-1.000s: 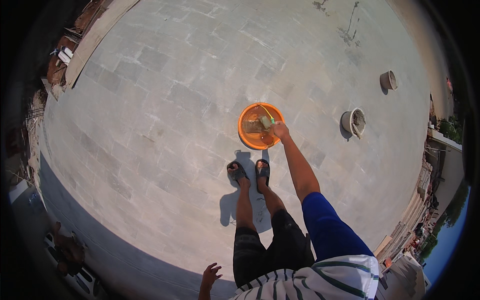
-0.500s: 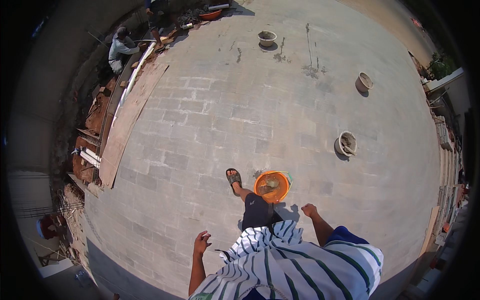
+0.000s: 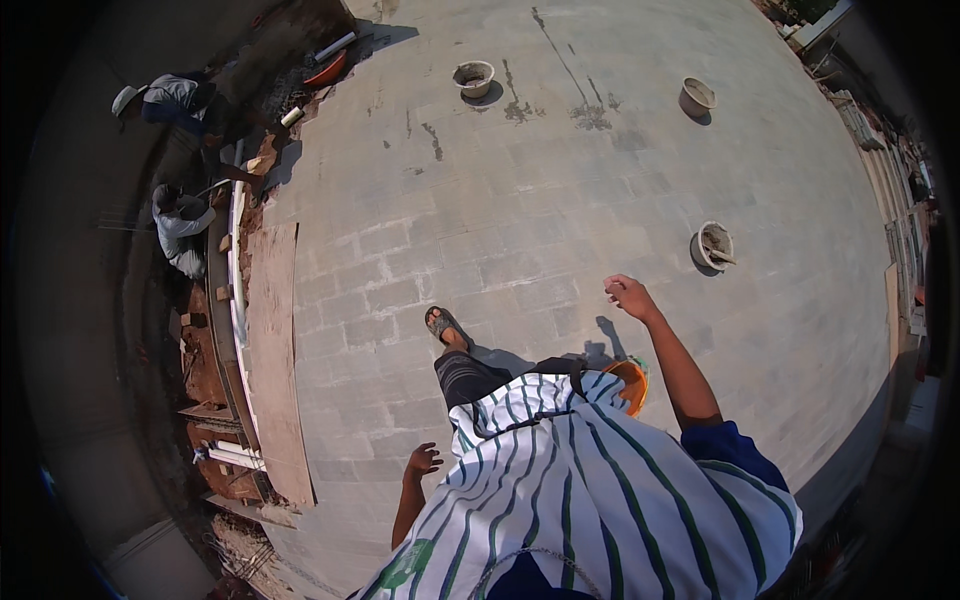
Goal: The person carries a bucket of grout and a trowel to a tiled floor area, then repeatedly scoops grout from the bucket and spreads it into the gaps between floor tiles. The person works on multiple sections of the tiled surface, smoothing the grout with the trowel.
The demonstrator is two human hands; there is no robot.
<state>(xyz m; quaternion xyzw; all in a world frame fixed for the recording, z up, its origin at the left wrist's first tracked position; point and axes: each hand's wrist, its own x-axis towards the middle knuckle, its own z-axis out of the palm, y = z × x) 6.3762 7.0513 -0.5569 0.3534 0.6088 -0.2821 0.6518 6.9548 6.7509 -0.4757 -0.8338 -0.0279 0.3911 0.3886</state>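
Fwd I've moved, past orange basin (image 3: 637,384): prob. heavy, grab rim; my L hand (image 3: 423,460), R hand (image 3: 628,294) empty, fingers half-open.

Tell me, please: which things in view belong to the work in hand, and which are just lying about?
Probably in use:
orange basin, near the right hand, partly hidden by the striped shirt
three pale buckets, standing apart from it, less surely

Probably just lying about:
long wooden board, at picture left
white pipe pieces, left of the board
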